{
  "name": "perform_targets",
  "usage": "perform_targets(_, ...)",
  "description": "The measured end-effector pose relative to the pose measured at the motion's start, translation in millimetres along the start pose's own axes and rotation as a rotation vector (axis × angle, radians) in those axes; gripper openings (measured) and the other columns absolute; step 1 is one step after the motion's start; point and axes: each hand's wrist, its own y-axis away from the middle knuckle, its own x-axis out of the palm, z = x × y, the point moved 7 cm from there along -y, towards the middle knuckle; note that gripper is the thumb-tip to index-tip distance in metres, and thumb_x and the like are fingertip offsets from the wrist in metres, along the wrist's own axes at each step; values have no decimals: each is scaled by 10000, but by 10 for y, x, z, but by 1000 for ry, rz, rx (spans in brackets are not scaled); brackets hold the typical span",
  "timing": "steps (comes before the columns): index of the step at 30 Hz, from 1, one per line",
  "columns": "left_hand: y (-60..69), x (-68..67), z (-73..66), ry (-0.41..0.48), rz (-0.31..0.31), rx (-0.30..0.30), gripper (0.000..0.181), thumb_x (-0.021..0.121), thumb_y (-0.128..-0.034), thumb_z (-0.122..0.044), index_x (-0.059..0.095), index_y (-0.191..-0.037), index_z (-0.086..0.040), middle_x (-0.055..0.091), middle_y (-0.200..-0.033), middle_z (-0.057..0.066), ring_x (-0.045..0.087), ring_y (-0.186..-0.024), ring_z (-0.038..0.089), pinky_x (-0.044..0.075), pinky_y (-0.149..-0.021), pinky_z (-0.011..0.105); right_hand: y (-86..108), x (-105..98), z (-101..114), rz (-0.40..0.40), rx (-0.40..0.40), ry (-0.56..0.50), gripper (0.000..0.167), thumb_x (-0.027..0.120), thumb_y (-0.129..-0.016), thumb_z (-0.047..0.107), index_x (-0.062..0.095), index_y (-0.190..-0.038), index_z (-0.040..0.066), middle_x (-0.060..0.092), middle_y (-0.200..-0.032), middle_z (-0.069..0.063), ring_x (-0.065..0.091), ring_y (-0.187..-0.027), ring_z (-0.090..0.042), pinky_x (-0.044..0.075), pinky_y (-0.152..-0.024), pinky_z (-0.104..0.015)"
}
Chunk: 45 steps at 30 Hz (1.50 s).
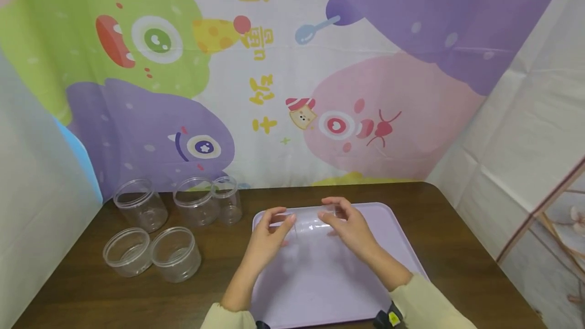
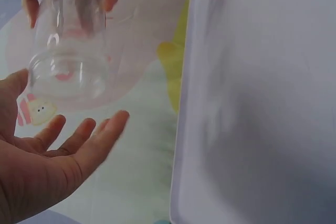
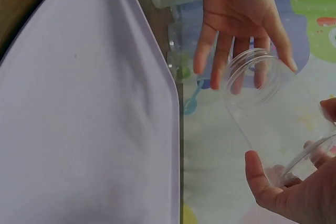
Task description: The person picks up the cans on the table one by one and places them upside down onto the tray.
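A clear, empty-looking jar (image 1: 310, 226) with a threaded mouth lies sideways in the air above the lilac tray (image 1: 329, 291). My right hand (image 1: 354, 230) grips it around the base end, with thumb and fingers on opposite sides, as the right wrist view shows. At the mouth end is my left hand (image 1: 267, 240), its fingers spread and relaxed. In the left wrist view the left thumb (image 2: 18, 82) comes close to the jar's rim; whether it touches, I cannot tell. The other left fingers (image 2: 102, 140) stand apart from the jar.
Several clear jars of different sizes stand on the dark wooden table (image 1: 219, 288) left of the tray, among them a tall one (image 1: 145, 212) and a low one (image 1: 175, 258). A cartoon-printed cloth (image 1: 283, 161) hangs behind the table. A rack-like frame (image 1: 544, 207) stands at the right.
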Motion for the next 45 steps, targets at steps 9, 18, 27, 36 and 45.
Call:
perform_targets(9, 7, -247, 18, -174, -68, 23, 411, 634, -879, -359, 557, -1212, -130, 631, -1156, 137, 621, -1007, 286, 523, -803, 368, -17, -134, 65, -49, -87, 270, 323, 691, -836, 298, 608, -1135, 207, 594, -1160, -45, 522, -1084, -224, 464, -869, -369)
perform_targets(18, 43, -538, -47, -295, -132, 39, 390, 637, -885, -309, 548, -1221, -134, 632, -1155, 127, 617, -1026, 279, 512, -831, 406, 14, -182, 128, -89, -186, 531, 324, 688, -820, 282, 619, -1122, 187, 552, -1173, -102, 535, -1072, -292, 443, -861, -462)
perform_targets(27, 100, -752, -30, -384, -141, 22, 396, 613, -901, -307, 536, -1244, -126, 618, -1182, 147, 607, -1065, 297, 504, -853, 446, 21, -239, 118, -115, -246, 655, 309, 688, -800, 272, 636, -1085, 164, 549, -1176, -136, 512, -1121, -333, 440, -897, -487)
perform_targets(36, 149, -871, -35, -406, -155, 71, 368, 635, -887, -252, 559, -1212, -99, 621, -1187, 163, 598, -1064, 329, 477, -894, 478, 8, -367, 1, -110, -222, 693, 316, 673, -804, 254, 631, -1100, 150, 540, -1181, -160, 501, -1131, -360, 438, -897, -510)
perform_targets(45, 196, -1031, -72, -461, -145, 89, 361, 631, -892, -275, 574, -1200, -96, 617, -1208, 141, 584, -1102, 320, 454, -919, 487, 11, -485, -42, -125, -247, 747, 273, 662, -793, 237, 637, -1051, 155, 556, -1135, -190, 522, -1076, -417, 444, -855, -523)
